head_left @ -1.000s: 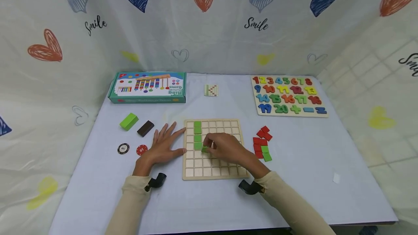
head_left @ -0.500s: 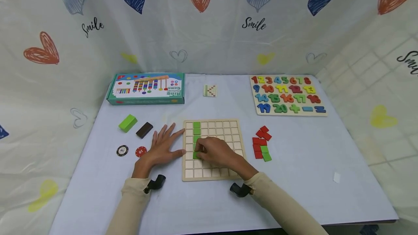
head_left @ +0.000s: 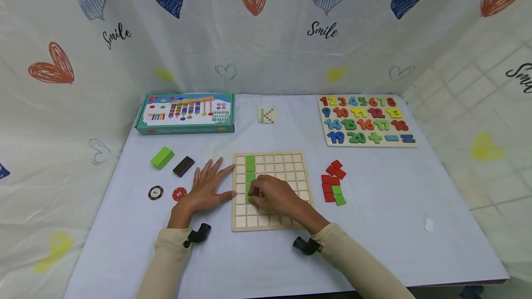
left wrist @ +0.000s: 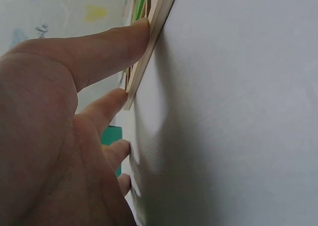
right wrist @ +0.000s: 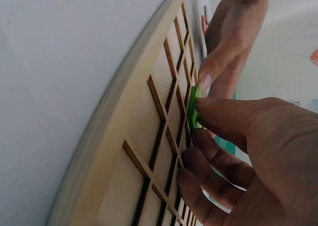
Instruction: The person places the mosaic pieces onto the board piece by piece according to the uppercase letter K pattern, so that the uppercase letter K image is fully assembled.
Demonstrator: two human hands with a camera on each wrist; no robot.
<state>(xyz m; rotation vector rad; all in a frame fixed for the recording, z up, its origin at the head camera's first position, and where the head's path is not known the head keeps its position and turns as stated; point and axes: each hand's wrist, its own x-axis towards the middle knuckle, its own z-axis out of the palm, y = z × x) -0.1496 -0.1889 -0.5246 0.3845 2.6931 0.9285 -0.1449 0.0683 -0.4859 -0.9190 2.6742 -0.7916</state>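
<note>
My right hand [head_left: 276, 194] pinches a small green square tile [right wrist: 193, 107] between thumb and fingers, low over the wooden grid board [head_left: 280, 159]. In the head view this tile lies at the lower end of a column of green tiles [head_left: 250, 168], second from the board's left side; the hand partly covers it. My left hand [head_left: 205, 193] lies with fingers spread left of the board, its thumb and index fingertips touching the left edge. The left wrist view shows that thumb [left wrist: 134, 42] against the wooden rim.
Loose red tiles [head_left: 330, 180] and green tiles [head_left: 338, 194] lie right of the board. A number puzzle [head_left: 367, 144], a patterned card [head_left: 267, 116] and a game box [head_left: 184, 129] stand behind. Two blocks, one green [head_left: 162, 158], one dark [head_left: 184, 166], and two chips [head_left: 155, 192] lie left.
My right hand has moved left and slightly down with the green tile, to the lower end of the green column, and has stayed there since. The left hand has kept its place.
</note>
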